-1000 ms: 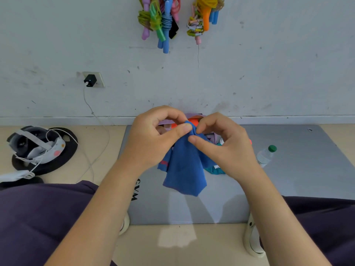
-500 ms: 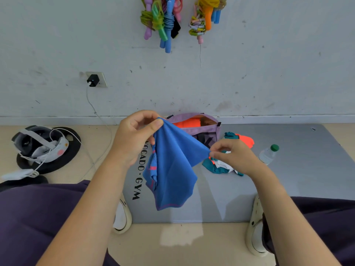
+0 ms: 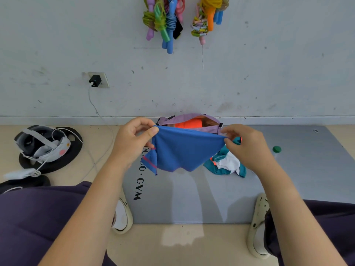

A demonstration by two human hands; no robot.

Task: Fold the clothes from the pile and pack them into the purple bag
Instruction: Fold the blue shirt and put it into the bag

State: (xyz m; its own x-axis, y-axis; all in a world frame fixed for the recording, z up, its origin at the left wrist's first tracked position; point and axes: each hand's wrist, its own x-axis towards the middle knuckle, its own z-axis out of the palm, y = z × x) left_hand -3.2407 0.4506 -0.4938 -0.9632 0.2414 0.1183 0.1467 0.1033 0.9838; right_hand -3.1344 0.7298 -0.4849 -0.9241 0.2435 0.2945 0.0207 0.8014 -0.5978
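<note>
2 hands hold 1 blue fabric garment with a pink stripe in the air above the grey floor mat printed "gym". the left hand pinches the garment's upper left corner between thumb and forefinger. the right hand pinches the upper right corner with its fingertips. the top edge is stretched between the 2 grips and the rest hangs below in a loose curve, with a folded flap at the left side showing the pink stripe.

the purple fabric bag stands at 12 o'clock from the garment, at the far edge of the mat against the wall, its mouth open, with 1 orange cloth item inside. the small pile of teal, white and orange clothes lies on the mat at 4 o'clock from the garment, partly hidden behind the right hand.

a green-capped bottle lies on the mat at 3 o'clock, beyond the right hand. a white headset with cables rests on a black disc at 9 o'clock, off the mat. coloured skipping ropes hang on the wall at 12 o'clock.
</note>
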